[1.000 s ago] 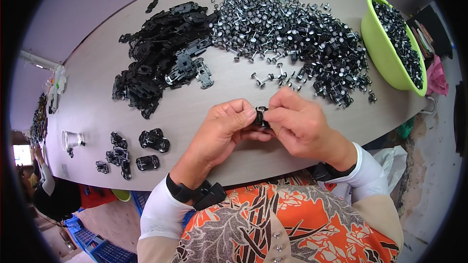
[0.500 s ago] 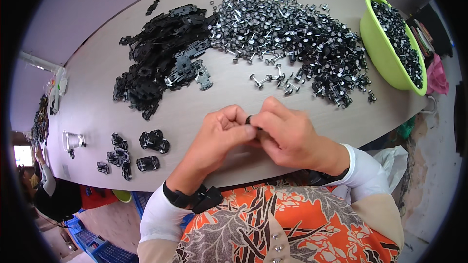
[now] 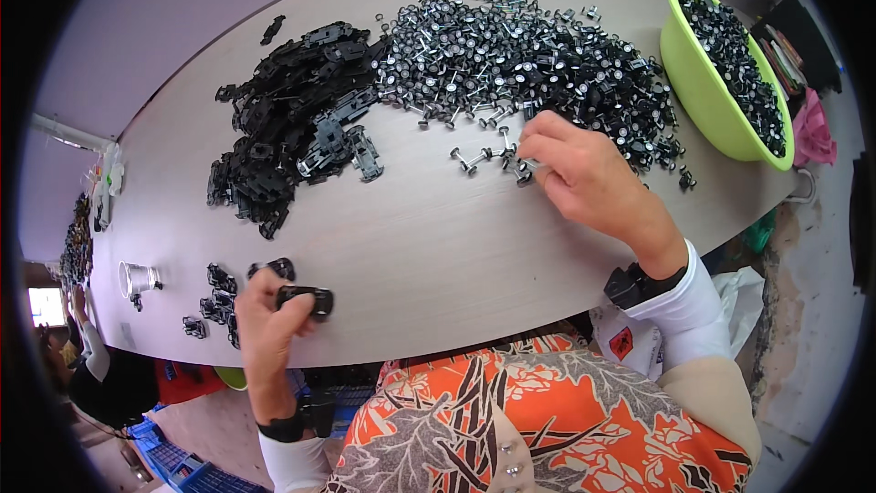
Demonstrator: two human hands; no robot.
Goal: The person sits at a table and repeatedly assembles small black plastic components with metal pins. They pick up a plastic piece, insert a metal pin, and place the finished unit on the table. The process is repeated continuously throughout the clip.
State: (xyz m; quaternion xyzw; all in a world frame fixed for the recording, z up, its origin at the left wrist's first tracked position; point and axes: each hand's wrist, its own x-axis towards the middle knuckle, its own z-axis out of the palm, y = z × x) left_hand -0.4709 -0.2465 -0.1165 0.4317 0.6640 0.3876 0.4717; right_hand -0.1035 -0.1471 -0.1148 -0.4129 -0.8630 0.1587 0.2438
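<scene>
My left hand point(image 3: 266, 321) is at the near left of the table, its fingers closed around a black toy car chassis with wheels point(image 3: 312, 301). The hand is slightly blurred. Just beyond it lies another wheeled chassis point(image 3: 278, 267), partly covered by the fingers. Several more wheeled chassis point(image 3: 217, 307) are grouped to its left. My right hand point(image 3: 589, 173) reaches to the near edge of the wheel pile, fingertips pinched at a wheel axle point(image 3: 524, 172). Other loose axles point(image 3: 472, 162) with a small wheel at each end lie beside it.
A heap of black chassis plates point(image 3: 274, 110) sits at the far left. Next to it spreads a large pile of wheel axles point(image 3: 511, 55). A green basin point(image 3: 698, 82) full of wheels stands at the right. A clear cup point(image 3: 137, 277) is at the left; another person point(image 3: 96, 347) works beyond.
My hands were together at the middle, working on a small dark part. The left has moved left and down with a chassis; the right has moved up and right to the wheel axles.
</scene>
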